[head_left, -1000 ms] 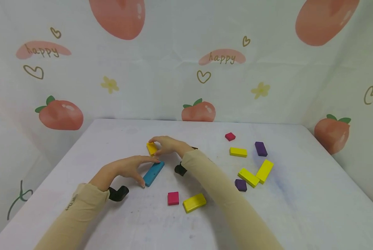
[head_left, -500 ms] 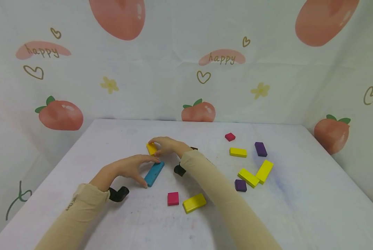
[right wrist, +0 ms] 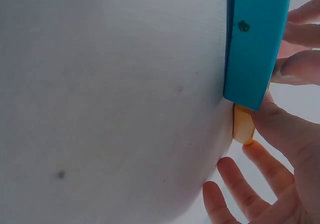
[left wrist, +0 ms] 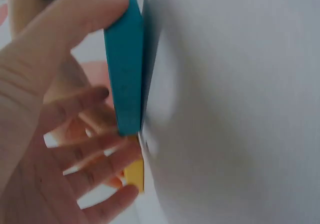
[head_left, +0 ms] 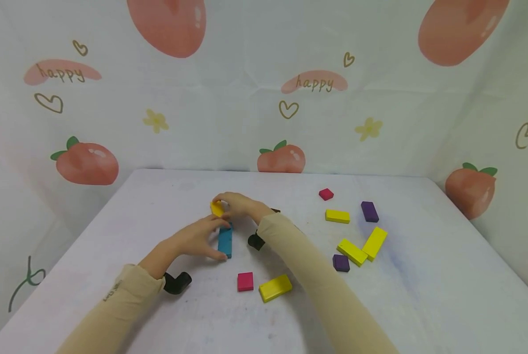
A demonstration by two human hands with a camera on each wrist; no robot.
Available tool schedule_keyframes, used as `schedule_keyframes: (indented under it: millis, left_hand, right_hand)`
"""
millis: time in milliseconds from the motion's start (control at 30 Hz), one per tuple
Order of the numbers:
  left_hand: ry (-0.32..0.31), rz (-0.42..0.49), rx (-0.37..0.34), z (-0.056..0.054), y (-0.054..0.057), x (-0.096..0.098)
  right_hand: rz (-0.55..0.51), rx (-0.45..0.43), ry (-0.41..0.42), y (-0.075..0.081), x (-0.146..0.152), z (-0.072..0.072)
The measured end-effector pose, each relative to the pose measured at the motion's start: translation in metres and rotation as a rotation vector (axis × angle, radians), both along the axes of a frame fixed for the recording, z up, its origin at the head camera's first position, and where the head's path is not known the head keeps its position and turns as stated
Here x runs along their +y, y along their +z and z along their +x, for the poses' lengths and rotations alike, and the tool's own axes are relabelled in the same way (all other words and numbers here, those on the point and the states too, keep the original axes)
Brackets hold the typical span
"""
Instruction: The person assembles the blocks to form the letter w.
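A long blue block (head_left: pixel 225 242) lies at the middle left of the table, its length running away from me. My left hand (head_left: pixel 195 239) holds it by its ends, thumb at the near end and fingertips at the far end. Just beyond is an orange-yellow block (head_left: pixel 217 209), pinched between thumb and fingers of my right hand (head_left: pixel 238 204). In the right wrist view the blue block (right wrist: pixel 257 44) meets the orange-yellow block (right wrist: pixel 243 125) end to end. The left wrist view has the thumb on one end of the blue block (left wrist: pixel 125 69).
Nearer me lie a red square block (head_left: pixel 245 281) and a yellow block (head_left: pixel 275 288). On the right are a purple block (head_left: pixel 369 212), a small purple block (head_left: pixel 341 263), several yellow blocks (head_left: pixel 337 216) and a red block (head_left: pixel 326 194). A printed cloth (head_left: pixel 228 98) hangs behind the table.
My left hand has moved right and turned the blue block from slanted to nearly straight, bringing it up to the orange-yellow block. The right hand has shifted that block slightly right.
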State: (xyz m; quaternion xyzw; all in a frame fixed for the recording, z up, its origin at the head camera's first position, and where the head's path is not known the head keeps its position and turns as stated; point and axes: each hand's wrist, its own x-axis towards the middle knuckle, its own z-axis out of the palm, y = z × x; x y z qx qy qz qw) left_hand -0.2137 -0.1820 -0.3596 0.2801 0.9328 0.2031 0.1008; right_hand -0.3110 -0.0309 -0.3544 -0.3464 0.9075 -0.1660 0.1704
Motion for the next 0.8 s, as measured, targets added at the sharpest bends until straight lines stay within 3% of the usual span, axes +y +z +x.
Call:
schedule_keyframes:
  millis: [167, 367, 600, 800]
  left_hand:
    - [0.068, -0.061, 0.072, 0.006, 0.0, 0.014]
    - [0.13, -0.074, 0.135, 0.012, 0.0, 0.03]
    - [0.201, -0.117, 0.152, 0.013, -0.001, 0.043]
    - [0.221, -0.14, 0.157, 0.011, -0.002, 0.046]
  right_hand:
    - [-0.036, -0.005, 0.0, 0.0, 0.004, -0.002]
    - [-0.058, 0.026, 0.001, 0.0, 0.012, -0.006]
    - [-0.116, -0.008, -0.002, 0.0, 0.024, -0.007]
    - [-0.124, -0.012, 0.021, 0.0, 0.029, -0.008]
